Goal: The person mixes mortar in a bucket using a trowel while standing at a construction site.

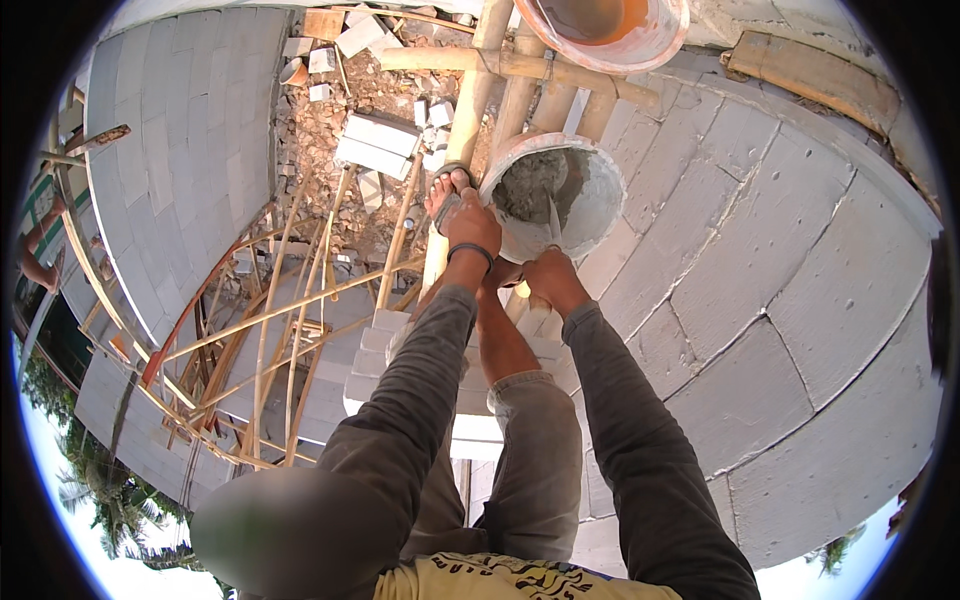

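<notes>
I judge this scooping mortar (522, 188): right hand (556, 279) clasps trowel (555, 222), left hand (474, 226) at bucket (601, 212), grip unclear; next needs level lifting.

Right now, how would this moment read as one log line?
left hand: at rim of bucket; right hand: gripping trowel; trowel: blade inside bucket; bucket: holds grey mortar

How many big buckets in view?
2: the mortar bucket by the right hand, and a bucket of brownish liquid beyond it, cut off by the top edge. Others may be hidden.
</notes>
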Motion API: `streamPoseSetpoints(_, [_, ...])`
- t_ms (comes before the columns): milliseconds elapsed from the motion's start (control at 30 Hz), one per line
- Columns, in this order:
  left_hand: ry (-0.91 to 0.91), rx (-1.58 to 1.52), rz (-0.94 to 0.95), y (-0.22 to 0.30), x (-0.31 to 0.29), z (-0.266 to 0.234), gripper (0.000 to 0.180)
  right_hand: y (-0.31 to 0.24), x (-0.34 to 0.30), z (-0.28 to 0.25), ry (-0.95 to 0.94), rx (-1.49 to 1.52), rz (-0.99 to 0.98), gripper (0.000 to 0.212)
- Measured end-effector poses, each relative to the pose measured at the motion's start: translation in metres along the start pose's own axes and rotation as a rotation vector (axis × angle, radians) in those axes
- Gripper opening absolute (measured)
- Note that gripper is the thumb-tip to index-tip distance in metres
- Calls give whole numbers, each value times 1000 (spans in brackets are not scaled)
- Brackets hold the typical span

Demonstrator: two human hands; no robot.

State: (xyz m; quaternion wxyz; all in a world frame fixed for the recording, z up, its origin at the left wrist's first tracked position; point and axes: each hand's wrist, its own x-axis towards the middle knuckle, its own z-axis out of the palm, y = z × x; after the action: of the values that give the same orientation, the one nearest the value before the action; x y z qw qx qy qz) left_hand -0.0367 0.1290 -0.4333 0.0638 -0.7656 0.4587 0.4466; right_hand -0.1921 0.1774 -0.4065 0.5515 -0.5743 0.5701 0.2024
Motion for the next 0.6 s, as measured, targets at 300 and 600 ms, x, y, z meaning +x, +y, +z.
streamPoseSetpoints(300, [-23,-81,-28,-13,0,-6,46,15,1,-58,123,-62,130,44])
streamPoseSetpoints(600, [-165,-56,-121,-14,6,-4,56,-10,14,-14,-208,1403,500,17])
